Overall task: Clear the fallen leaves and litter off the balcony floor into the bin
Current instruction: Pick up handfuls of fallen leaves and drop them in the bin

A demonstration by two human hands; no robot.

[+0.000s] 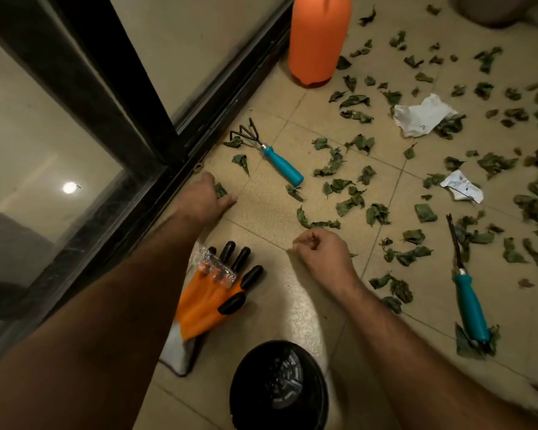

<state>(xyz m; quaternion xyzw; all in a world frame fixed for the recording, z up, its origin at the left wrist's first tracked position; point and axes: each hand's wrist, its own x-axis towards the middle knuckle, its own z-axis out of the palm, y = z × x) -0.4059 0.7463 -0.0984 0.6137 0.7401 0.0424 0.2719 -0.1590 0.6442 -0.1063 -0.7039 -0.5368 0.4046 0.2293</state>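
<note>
My left hand (208, 197) pinches a leaf (220, 190) beyond the bin (246, 377); right hand (320, 252) curled, apparently empty. I'd gather several before dropping.

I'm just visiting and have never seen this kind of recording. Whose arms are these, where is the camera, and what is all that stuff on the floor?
No machine here: a person wears a camera on the head, looking down at both arms. The left hand reaches to a leaf by the black door frame; whether it grips it is unclear. The right hand is curled, apparently holding nothing. On the tiled floor lie scattered leaves, two crumpled papers, a small hand rake, another blue-handled tool, orange gloves and an orange bottle. The black bin stands nearest the person.
</note>
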